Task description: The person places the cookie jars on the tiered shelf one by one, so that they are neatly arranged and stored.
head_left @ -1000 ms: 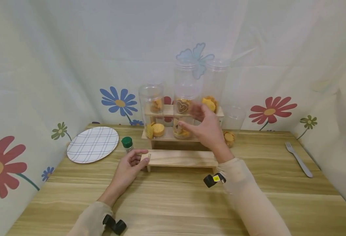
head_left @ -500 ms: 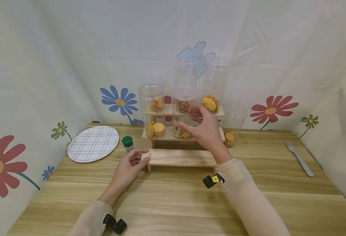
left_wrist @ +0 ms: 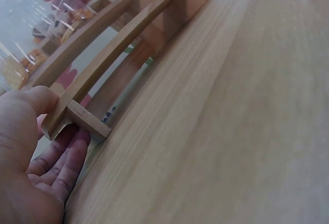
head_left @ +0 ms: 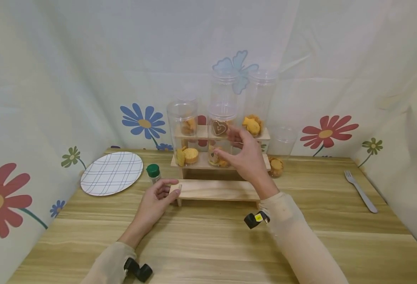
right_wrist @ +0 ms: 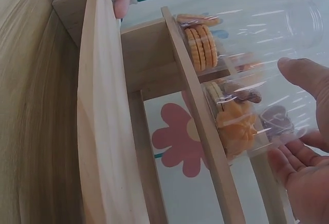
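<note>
A three-step wooden rack [head_left: 215,190] stands on the table. My left hand [head_left: 155,203] grips the left end of its lowest step; in the left wrist view the thumb lies over the board and the fingers [left_wrist: 72,160] reach beneath, by the leg. My right hand [head_left: 249,156] holds a clear jar [head_left: 222,136] of mixed cookies that stands in the middle of the second step. In the right wrist view the thumb [right_wrist: 303,75] and fingers lie on opposite sides of that jar. Left of it, on the same step, is another jar [head_left: 182,134] with round yellow cookies.
Behind, on the top step, stand more clear jars, one with a fish-shaped cookie [head_left: 253,125]. Right of the rack a cookie jar [head_left: 277,165] stands on the table. A checked plate [head_left: 112,173] and green-capped shaker [head_left: 153,171] lie left, a fork [head_left: 361,192] far right.
Both hands stay almost where they were. My right hand and wrist have shifted very slightly left at the middle jar.
</note>
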Tool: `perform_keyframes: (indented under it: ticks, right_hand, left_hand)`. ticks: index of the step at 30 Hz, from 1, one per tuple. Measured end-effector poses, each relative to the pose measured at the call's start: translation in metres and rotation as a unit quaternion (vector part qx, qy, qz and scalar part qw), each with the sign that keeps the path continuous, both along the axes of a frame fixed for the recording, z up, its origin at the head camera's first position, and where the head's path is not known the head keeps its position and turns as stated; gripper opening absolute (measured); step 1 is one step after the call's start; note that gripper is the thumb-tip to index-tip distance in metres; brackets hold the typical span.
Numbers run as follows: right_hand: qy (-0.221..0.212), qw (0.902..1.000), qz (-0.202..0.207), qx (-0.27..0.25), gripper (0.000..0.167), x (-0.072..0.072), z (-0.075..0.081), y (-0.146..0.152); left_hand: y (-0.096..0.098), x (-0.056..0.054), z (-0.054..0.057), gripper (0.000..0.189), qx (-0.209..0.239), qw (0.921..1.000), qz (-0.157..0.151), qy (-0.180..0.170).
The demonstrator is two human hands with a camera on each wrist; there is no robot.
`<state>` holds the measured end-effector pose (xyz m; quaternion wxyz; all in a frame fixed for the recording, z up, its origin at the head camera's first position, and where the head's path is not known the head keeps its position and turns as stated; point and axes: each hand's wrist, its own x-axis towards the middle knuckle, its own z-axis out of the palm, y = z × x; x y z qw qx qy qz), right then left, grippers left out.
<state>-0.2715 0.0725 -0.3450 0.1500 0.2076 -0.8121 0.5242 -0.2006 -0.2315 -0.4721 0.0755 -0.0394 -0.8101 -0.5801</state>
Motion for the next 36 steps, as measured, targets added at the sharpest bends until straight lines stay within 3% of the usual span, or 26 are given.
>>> perform_keyframes:
  ticks: [11,18,24,32,36]
  right_hand:
    - [-0.034,0.9991,-0.011,-0.021,0.093,0.009,0.002,0.017]
    - [0.015,0.9985,-0.018,-0.05,0.086,0.017,0.007,0.044]
    - [0.069,0.9957,-0.041,-0.046,0.079,0.025,0.01,0.074]
    - [0.09,0.9925,-0.061,-0.055,0.084,0.027,0.018,0.101]
    - [0.102,0.9888,-0.093,-0.055,0.086,0.027,0.021,0.115]
  left_hand:
    - [0.001,0.002,0.003,0.036,0.005,1.0,-0.004,0.002]
    - [0.001,0.002,0.002,0.036,0.01,0.9999,-0.009,0.003]
    - [0.0,0.002,0.001,0.036,0.015,0.9998,-0.012,0.008]
    - [-0.002,-0.001,-0.002,0.036,0.006,0.9999,-0.009,0.008]
    - [-0.002,-0.002,-0.002,0.036,0.005,0.9999,-0.011,0.008]
